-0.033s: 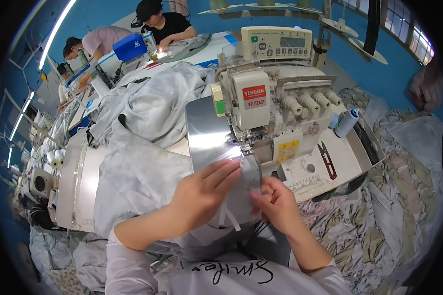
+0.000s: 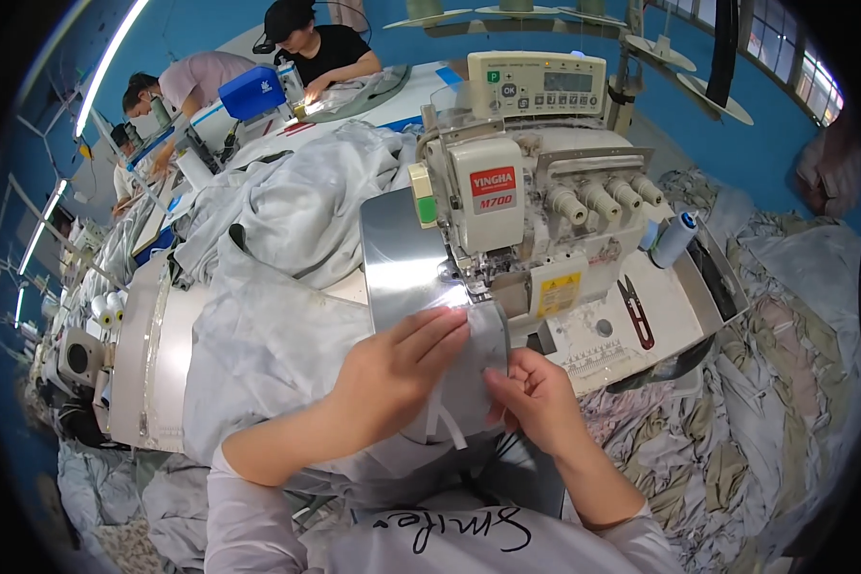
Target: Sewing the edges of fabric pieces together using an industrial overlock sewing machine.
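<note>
My left hand [image 2: 397, 368] lies with fingers stretched out and pressed together, flat on a light grey piece of fabric [image 2: 469, 378]. Its fingertips rest just in front of the presser foot [image 2: 486, 273] of a white overlock sewing machine [image 2: 488, 158]. Lower down, my right hand [image 2: 542, 397] pinches the right edge of the same fabric between thumb and fingers. The fabric's far end reaches under the machine's needle area, where details are too small to make out. A narrow pale strip [image 2: 447, 426] hangs from the cloth below my left hand.
Dark-handled thread snips [image 2: 634, 314] and a blue thread cone [image 2: 674, 239] are on the machine's right side. A grey garment heap [image 2: 297, 206] covers the table at left. Cloth piles [image 2: 765, 411] fill the right floor. A co-worker in black [image 2: 325, 53] sews at the back.
</note>
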{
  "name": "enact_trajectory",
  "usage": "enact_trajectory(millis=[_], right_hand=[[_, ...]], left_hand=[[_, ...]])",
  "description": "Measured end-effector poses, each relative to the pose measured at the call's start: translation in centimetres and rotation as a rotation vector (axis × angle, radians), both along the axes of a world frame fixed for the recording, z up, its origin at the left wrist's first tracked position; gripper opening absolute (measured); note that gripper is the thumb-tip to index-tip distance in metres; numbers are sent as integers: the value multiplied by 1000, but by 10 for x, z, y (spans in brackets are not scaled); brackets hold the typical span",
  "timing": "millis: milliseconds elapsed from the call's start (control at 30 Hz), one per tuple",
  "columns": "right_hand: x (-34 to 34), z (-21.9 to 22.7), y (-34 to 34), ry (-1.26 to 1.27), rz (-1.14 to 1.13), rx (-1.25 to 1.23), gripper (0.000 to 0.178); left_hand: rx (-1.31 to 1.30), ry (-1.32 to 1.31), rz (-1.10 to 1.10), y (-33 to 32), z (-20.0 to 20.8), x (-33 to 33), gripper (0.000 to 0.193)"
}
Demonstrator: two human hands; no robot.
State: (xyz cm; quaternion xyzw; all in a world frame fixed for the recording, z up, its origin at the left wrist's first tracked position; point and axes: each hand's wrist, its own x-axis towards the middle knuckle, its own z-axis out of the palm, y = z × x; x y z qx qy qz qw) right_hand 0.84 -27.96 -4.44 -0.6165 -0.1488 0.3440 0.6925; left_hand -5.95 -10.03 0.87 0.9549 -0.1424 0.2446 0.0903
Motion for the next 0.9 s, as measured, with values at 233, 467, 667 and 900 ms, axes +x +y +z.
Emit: enact_trajectory(millis=[233,467,667,900], right_hand=[[6,-9,8,-12,-90,82,25],[9,-8,13,-7,-99,130,22],[9,-6,15,-10,-78,197,25],[18,-2,12,15,-47,157,19]], left_hand=[[-107,21,-98,14,-2,19,44],[-207,53,-94,17,0,21,46],[-301,-52,-44,27,-9,16,48],[-146,543,391,24,-22,-84,42]])
